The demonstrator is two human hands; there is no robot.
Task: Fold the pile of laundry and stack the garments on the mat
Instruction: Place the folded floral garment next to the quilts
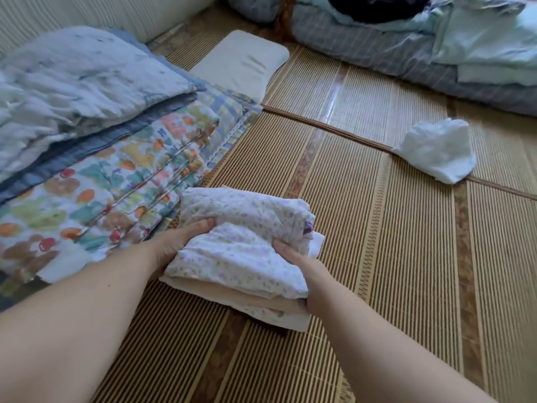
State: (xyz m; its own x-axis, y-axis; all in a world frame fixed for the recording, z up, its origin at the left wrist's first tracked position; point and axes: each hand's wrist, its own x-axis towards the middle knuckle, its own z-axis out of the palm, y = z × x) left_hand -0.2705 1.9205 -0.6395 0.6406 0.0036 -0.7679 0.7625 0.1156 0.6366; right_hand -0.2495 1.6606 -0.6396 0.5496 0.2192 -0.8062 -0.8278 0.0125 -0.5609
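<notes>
Two hands (pixel 181 241) (pixel 293 257) around one floral garment (pixel 241 254)

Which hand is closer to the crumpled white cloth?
Right. The right hand grips the floral garment on the side facing the white cloth; the left hand grips the opposite side.

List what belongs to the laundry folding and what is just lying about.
Job: left hand, right hand, white floral folded garment, cream folded stack beneath it, crumpled white garment, striped woven mat.
Lying about: fruit-print quilt, pale blue blanket, cream pillow, grey checked bedding.
</notes>
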